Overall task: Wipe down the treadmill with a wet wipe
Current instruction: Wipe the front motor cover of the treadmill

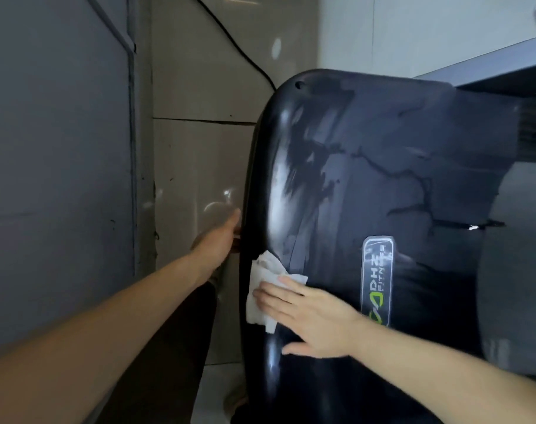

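Observation:
The treadmill's black glossy motor cover (367, 185) fills the right half of the view, with wet streaks across it and a silver logo badge (378, 280). My right hand (309, 316) lies flat with straight fingers on a crumpled white wet wipe (263, 289), pressing it against the cover's left edge. My left hand (219, 240) reaches along the cover's left rim, fingers extended and touching or resting at the edge; its fingertips are partly hidden behind the rim.
A grey wall panel (58, 166) stands on the left and beige floor tiles (196, 166) lie between it and the treadmill. A black cable (230, 38) runs across the tiles. The treadmill's grey frame bar (490, 65) crosses the upper right.

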The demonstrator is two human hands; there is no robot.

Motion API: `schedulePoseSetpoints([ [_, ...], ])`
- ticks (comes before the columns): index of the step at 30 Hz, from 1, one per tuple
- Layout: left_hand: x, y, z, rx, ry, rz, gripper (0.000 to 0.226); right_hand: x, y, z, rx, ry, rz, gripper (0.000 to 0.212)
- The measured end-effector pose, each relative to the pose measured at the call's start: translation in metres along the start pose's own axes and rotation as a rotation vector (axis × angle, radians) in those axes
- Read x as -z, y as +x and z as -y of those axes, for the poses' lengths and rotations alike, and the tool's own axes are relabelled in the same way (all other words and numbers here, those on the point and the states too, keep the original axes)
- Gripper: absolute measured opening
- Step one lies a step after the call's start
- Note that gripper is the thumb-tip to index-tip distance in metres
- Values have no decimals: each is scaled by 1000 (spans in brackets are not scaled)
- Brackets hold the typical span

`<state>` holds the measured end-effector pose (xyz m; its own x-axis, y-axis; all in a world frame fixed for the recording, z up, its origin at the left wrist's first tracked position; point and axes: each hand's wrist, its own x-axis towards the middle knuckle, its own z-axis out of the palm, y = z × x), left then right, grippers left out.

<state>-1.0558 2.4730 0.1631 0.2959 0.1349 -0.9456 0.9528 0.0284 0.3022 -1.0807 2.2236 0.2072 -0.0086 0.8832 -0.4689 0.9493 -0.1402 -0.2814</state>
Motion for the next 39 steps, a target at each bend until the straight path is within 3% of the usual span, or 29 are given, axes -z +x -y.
schedulePoseSetpoints([
  [2, 2, -3, -6, -12, 129, -7, 90, 2, 0, -39, 5, 9, -27, 86],
  [5, 5, -4, -11, -37, 235, 11, 80, 35, 28, -138, -395, -16, -210, 87],
  [8, 6, -3, -19, -56, 279, 83, 83, 77, 45, -224, -807, 134, -263, 91],
  [11, 3, -5, -36, -113, 255, 77, 71, 88, 52, -243, -1105, 328, -340, 91],
  [13, 1, -4, -48, -222, 226, 31, 63, 72, 49, -205, -1074, 278, -360, 92],
  [15, -6, -6, -67, -293, 202, -6, 56, 47, 32, -139, -919, 217, -355, 93],
  [19, -21, -5, -79, -290, 129, -51, 58, -7, -30, 1, -498, 77, -110, 92],
  [21, -24, -8, -77, -277, 139, -56, 58, -22, -58, 16, -291, -7, -20, 89],
  [23, -22, -10, -74, -276, 138, -52, 59, -23, -68, -13, -190, -18, -20, 89],
  [28, -23, -8, -73, -259, 106, -79, 58, 28, -21, -163, -666, 97, -228, 96],
  [32, -22, -9, -75, -221, 89, -48, 72, 70, 7, -256, -1034, 402, -319, 91],
  [35, -23, -6, -74, -230, 79, -50, 69, 63, 16, -234, -1144, 419, -363, 90],
  [39, -27, -6, -74, -221, 80, -59, 63, 18, -5, -93, -1015, 383, -325, 95],
])
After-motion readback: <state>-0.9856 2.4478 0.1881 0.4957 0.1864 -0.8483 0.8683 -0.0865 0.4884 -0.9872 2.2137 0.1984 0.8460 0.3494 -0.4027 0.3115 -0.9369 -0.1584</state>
